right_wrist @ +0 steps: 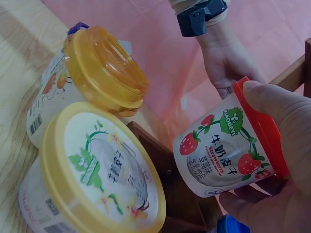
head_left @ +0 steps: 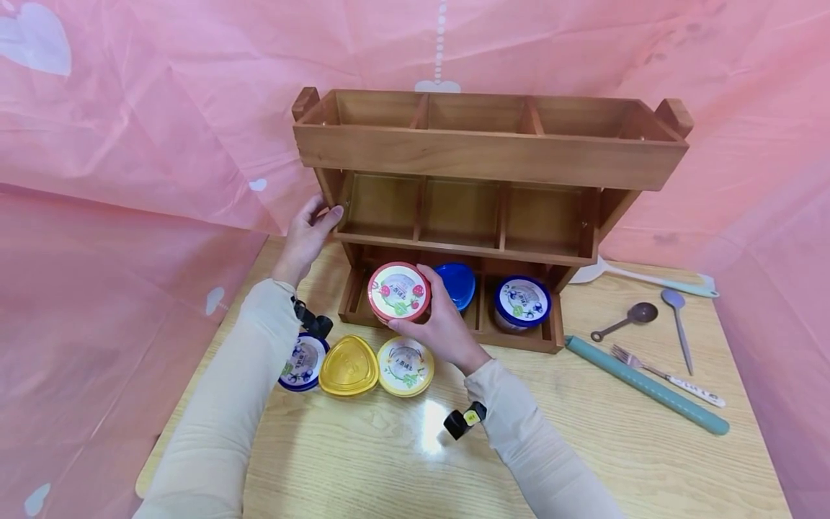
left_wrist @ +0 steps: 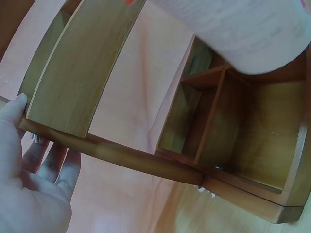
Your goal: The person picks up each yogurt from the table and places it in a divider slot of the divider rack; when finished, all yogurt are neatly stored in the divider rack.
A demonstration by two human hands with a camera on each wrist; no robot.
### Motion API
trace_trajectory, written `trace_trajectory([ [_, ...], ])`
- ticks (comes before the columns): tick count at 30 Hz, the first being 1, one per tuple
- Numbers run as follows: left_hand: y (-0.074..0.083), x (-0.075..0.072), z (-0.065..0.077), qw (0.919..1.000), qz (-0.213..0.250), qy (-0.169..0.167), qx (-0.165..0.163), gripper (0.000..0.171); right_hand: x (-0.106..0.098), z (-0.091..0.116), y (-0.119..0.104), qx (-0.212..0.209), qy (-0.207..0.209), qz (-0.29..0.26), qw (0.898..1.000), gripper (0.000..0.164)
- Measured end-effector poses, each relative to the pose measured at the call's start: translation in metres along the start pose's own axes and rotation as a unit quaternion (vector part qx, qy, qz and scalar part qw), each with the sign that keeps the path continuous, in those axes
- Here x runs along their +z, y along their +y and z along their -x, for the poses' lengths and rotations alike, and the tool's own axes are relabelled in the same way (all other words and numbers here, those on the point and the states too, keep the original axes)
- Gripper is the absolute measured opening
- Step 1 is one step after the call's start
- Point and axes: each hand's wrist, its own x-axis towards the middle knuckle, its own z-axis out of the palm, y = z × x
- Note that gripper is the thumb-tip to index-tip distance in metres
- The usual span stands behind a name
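My right hand (head_left: 436, 317) grips a red-lidded strawberry cup (head_left: 398, 290), holding it in front of the bottom-left compartment of a three-tier wooden rack (head_left: 491, 155). In the right wrist view the cup (right_wrist: 224, 156) lies tilted with my thumb on its red rim. My left hand (head_left: 311, 232) holds the rack's left side post, thumb (left_wrist: 13, 116) on its edge and fingers behind. A blue-lidded cup (head_left: 521, 303) stands in the bottom-right compartment, and another blue lid (head_left: 457, 282) shows in the middle one.
Three cups stand on the table in front of the rack: a blue-lidded one (head_left: 302, 362), a clear-yellow-lidded one (head_left: 349, 365) and a yellow-lidded one (head_left: 405, 366). At right lie a teal roll (head_left: 645, 385), fork (head_left: 668, 375), spoons (head_left: 625, 320) and a spatula (head_left: 642, 277). Pink sheeting surrounds the table.
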Motion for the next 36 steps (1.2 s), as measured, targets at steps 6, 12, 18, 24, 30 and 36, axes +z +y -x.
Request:
trace_trajectory([
  [6, -0.001, 0.000, -0.001, 1.0000, 0.000, 0.000, -0.002, 0.053, 0.008, -0.016, 0.001, -0.012, -0.013, -0.003, 1.000, 0.100],
  [12, 0.000, -0.001, -0.001, 1.0000, 0.001, 0.001, 0.004, 0.050, 0.015, -0.034, 0.002, -0.008, -0.012, 0.011, 1.000, 0.100],
  [18, -0.002, -0.001, -0.001, 1.0000, 0.001, -0.001, 0.003, 0.050, 0.025, -0.049, 0.006, 0.033, -0.013, 0.027, 0.999, 0.101],
  [24, -0.004, 0.000, -0.002, 0.9999, 0.004, -0.001, 0.011, 0.049, 0.036, -0.062, 0.013, 0.063, -0.008, 0.043, 0.997, 0.101],
  [30, -0.006, 0.002, -0.001, 1.0000, 0.005, -0.004, 0.007, 0.050, 0.046, -0.068, 0.019, 0.087, -0.010, 0.083, 0.993, 0.099],
  [36, -0.005, 0.004, 0.001, 0.9999, -0.004, -0.008, 0.010, 0.050, 0.050, -0.076, 0.026, 0.091, -0.010, 0.119, 0.989, 0.099],
])
